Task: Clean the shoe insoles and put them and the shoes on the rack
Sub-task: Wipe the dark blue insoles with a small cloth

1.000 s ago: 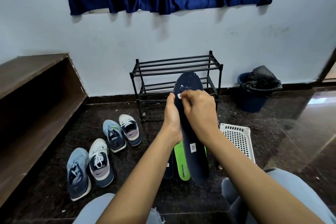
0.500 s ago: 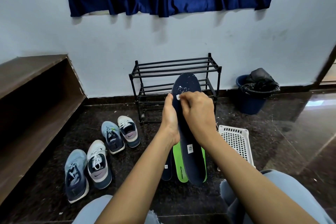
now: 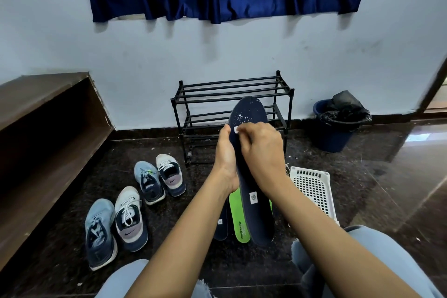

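1. Hardly anything has shifted in the last second: the right hand [image 3: 263, 152] sits at almost the same spot near the toe of the navy insole [image 3: 257, 222], so any rubbing strokes are very short.
2. That insole is held up off the floor in front of the person's knees. Its long axis runs away from them, with the toe up toward the rack [image 3: 232, 89] and the heel low.
3. White flecks dot the toe.
4. The left hand [image 3: 225, 159] grips the insole's left edge about midway. The right hand pinches a small white scrap [image 3: 236, 129] against its face.
5. The flecks lie just beyond the right hand's fingertips, toward the toe. I'd judge the next strokes go up along the length, with the left hand only bracing.
6. Under the raised heel, a green insole [image 3: 238, 218] and a second dark insole [image 3: 220, 222] lie on the floor.
7. Four sneakers [image 3: 128, 218] stand in pairs on the floor to the left.
8. A white perforated basket [image 3: 312, 189] sits to the right, with a blue bucket [image 3: 336, 138] by the wall.
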Available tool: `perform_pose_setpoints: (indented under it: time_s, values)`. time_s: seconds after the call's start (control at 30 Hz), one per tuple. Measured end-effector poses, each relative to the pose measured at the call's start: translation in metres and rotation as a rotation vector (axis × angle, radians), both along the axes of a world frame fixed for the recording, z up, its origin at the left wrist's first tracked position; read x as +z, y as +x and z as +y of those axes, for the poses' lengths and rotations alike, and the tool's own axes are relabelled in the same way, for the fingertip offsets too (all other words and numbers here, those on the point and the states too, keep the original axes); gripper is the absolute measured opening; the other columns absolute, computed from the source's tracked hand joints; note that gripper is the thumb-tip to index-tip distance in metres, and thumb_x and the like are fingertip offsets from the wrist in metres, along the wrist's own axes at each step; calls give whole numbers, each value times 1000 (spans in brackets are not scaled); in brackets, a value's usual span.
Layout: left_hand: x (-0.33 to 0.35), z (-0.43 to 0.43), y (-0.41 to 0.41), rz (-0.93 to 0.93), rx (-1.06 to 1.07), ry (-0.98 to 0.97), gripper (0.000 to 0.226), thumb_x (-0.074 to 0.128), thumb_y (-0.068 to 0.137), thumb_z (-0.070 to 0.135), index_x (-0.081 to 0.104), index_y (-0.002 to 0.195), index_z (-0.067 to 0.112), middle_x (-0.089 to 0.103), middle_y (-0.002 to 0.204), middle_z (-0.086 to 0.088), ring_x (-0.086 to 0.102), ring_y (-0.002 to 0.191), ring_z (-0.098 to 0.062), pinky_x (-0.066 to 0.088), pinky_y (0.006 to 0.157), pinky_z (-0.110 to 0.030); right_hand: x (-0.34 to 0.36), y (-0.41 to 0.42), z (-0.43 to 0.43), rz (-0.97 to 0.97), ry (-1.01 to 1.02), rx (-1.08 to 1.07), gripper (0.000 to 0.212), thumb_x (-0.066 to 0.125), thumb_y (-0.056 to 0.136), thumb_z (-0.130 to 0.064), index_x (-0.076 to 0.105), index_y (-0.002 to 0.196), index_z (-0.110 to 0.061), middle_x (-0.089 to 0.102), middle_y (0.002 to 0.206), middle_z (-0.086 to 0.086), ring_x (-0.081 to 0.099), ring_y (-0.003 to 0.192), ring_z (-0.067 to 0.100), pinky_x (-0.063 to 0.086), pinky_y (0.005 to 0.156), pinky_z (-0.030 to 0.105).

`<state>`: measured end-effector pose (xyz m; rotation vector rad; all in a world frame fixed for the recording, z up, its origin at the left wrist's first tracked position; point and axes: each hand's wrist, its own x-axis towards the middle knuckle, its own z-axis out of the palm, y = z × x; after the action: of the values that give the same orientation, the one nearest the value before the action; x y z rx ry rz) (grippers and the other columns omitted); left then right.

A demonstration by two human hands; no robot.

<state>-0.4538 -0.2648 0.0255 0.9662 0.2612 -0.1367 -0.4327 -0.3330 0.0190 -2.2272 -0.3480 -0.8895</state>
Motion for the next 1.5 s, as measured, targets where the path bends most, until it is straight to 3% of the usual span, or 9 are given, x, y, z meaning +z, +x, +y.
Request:
perform_pose_setpoints:
  time_s: [0.23,0.33,0.57,0.83,0.97,1.1,1.23,1.37,1.5]
  values:
    - [0,5,2,10,15,45,57,30,100,55,70,95,14,74,87,-2,70,79,-15,55,72,-25,-6,-16,4,15,-15,79,20,55,79,-15,74,86,-12,68,73,7,60,72,25,44,67,29]
    - [-1,-1,-1,1,-1,44,56,33,99,55,72,98,15,76,91,-6,71,86,-19,56,81,-31,0,-5,-1,12,-13,34,16,58,82,-12,73,87,-11,67,74,9,60,74,27,44,68,31]
    - [-1,0,2,14,-39,16,54,35,97,54,73,95,15,74,90,-8,69,87,-23,54,84,-34,1,-5,-2,30,43,20,14,61,82,-11,74,89,-13,69,79,8,61,76,27,41,72,31]
    - [-3,4,3,-13,-17,37,52,34,99,52,72,95,16,75,89,-3,71,79,-15,55,71,-27,0,-10,1,31,20,81,18,57,80,-14,74,86,-13,69,78,8,61,76,26,47,70,33]
    - [-5,-5,1,-18,-52,47,52,36,98,52,73,91,16,75,88,-7,72,79,-20,56,75,-31,7,0,-7,12,60,13,13,62,82,-11,73,88,-12,70,80,8,61,77,27,45,72,32]
    - [-6,-4,3,16,-46,37,54,35,96,53,73,97,15,74,98,-8,70,94,-25,54,91,-37,1,-8,-3,17,48,11,15,60,81,-11,74,89,-13,70,80,8,61,78,27,43,71,31]
    - [-7,1,7,-19,-9,69,53,31,101,49,71,97,15,75,85,-1,72,74,-12,56,65,-22,-2,-16,3,10,15,44,19,56,80,-16,74,87,-13,68,75,8,60,74,26,45,67,32]
    - [-6,-5,3,-14,-46,84,53,34,99,52,71,100,15,76,90,-7,72,80,-17,58,72,-27,5,-1,-5,27,-2,-6,16,59,84,-14,73,90,-12,69,80,9,60,79,28,42,70,32]
    - [-8,-9,2,-21,-81,115,51,34,100,52,71,94,17,75,81,-5,72,71,-14,55,64,-25,6,4,-10,27,29,-37,15,60,85,-12,73,92,-11,68,80,10,60,79,29,44,72,35]
